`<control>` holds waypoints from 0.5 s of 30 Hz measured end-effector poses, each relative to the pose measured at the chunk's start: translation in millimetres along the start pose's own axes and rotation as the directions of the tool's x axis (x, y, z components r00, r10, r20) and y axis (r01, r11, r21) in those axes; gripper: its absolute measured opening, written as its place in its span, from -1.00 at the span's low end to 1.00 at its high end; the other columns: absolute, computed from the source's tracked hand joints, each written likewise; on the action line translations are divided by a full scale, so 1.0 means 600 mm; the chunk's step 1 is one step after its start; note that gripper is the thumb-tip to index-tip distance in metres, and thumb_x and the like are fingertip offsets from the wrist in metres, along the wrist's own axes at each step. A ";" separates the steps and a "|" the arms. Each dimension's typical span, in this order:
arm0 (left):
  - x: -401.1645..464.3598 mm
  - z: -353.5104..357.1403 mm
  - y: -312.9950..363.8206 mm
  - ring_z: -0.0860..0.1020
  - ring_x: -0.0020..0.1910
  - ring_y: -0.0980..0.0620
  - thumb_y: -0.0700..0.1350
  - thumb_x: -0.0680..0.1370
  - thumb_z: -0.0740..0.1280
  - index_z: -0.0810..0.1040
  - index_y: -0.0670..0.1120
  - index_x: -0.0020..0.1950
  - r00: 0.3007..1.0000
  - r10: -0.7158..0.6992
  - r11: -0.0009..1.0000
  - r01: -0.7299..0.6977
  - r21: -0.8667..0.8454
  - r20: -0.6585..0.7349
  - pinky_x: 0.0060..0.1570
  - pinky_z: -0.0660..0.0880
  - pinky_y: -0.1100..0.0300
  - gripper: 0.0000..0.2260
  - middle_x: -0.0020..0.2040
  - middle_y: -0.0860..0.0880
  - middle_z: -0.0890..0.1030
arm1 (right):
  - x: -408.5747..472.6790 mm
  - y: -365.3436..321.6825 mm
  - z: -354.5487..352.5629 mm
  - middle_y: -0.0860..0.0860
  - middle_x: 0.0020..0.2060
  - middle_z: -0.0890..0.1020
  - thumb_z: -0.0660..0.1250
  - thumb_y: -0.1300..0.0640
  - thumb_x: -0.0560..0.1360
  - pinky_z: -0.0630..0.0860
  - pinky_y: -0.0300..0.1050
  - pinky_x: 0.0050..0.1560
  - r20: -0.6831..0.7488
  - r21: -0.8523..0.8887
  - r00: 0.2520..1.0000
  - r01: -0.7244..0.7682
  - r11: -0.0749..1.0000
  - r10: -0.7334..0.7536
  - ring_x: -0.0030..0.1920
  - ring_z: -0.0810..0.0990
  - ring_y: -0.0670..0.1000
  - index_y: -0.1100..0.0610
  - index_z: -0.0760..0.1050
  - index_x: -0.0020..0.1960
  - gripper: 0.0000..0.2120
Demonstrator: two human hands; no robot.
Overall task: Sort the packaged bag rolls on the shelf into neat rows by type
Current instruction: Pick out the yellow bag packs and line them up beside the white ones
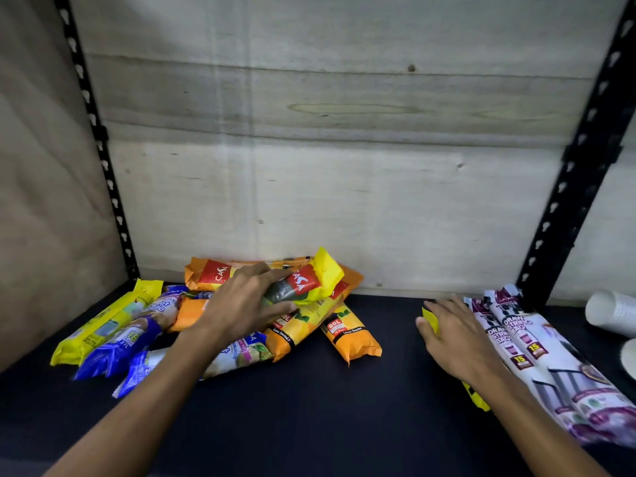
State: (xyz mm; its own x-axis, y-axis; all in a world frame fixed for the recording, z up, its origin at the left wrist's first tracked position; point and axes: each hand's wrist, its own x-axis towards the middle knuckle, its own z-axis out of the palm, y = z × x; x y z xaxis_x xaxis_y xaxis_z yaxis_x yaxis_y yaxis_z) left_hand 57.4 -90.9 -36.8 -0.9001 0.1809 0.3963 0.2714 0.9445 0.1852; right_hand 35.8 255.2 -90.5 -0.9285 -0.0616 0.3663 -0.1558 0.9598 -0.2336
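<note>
L hand (241, 301) grips a yellow roll pkg (309, 282) w/ red label, fingers curled round its dark mid section, lifted a bit above the pile. Directly under that grip: orange rolls (351, 335), one more orange roll (210, 273) behind it against the back wall. Left of the grip: blue/white rolls (137, 335) and a long yellow pkg (103, 321), all lying on the black shelf (327, 401). R hand (457, 342), well apart to the right, lies flat, fingers spread on a second yellow pkg (432, 321), mostly hidden under palm; can't tell if thumb wraps it. Just right of that hand, touching: white/purple drawstring bag rolls (537, 359) side by side. Farther right: white cups (609, 313).
</note>
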 end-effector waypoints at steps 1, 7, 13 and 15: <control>0.006 0.004 0.019 0.45 0.25 -0.05 0.31 0.45 0.33 0.36 0.09 0.47 1.000 0.001 1.000 -0.001 -0.026 -0.030 0.06 0.47 0.07 -0.37 0.28 -0.05 0.50 | 0.001 -0.017 -0.002 0.08 0.39 0.47 0.21 -0.02 0.61 0.19 -0.01 0.46 -0.015 0.085 1.000 0.016 0.996 -0.015 0.49 0.26 0.09 0.18 0.44 0.41 -0.55; 0.043 0.031 0.136 0.53 0.17 -0.03 0.27 0.42 0.39 0.43 0.07 0.42 0.993 -0.012 0.985 -0.008 -0.171 -0.117 0.11 0.51 0.09 -0.39 0.22 -0.02 0.55 | 0.010 -0.107 -0.040 -0.20 0.15 0.57 0.14 -0.20 0.60 0.36 -0.18 0.19 0.202 0.704 0.979 -0.146 0.695 0.001 0.20 0.49 -0.16 -0.07 0.51 0.31 -0.61; 0.055 0.060 0.214 0.53 0.08 -0.01 0.20 0.43 0.41 0.50 0.03 0.35 0.982 -0.078 0.948 0.019 -0.318 -0.174 -0.03 0.39 0.19 -0.47 0.08 -0.04 0.56 | 0.028 -0.133 -0.037 0.04 0.06 0.72 0.21 -0.18 0.59 0.60 0.10 0.15 0.388 0.904 0.918 -0.396 0.162 0.080 0.05 0.70 0.05 0.03 0.57 0.22 -0.63; 0.052 0.067 0.229 0.54 0.04 0.03 0.16 0.44 0.43 0.49 0.04 0.35 0.987 -0.065 0.922 0.003 -0.387 -0.145 -0.08 0.35 0.24 -0.49 0.09 -0.01 0.53 | 0.030 -0.130 -0.043 0.09 -0.01 0.74 0.19 -0.12 0.62 0.61 0.16 0.09 0.400 0.908 0.909 -0.410 0.082 0.115 -0.01 0.72 0.11 0.08 0.58 0.17 -0.66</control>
State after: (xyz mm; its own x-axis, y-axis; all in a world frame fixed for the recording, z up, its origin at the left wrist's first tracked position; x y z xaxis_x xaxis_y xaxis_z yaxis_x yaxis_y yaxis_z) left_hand 52.7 55.3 -34.9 -0.8567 0.0777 0.5099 0.3790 0.7654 0.5201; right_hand 39.9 186.5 -42.3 -0.9970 -0.0549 -0.0547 0.0622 -0.1453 -0.9874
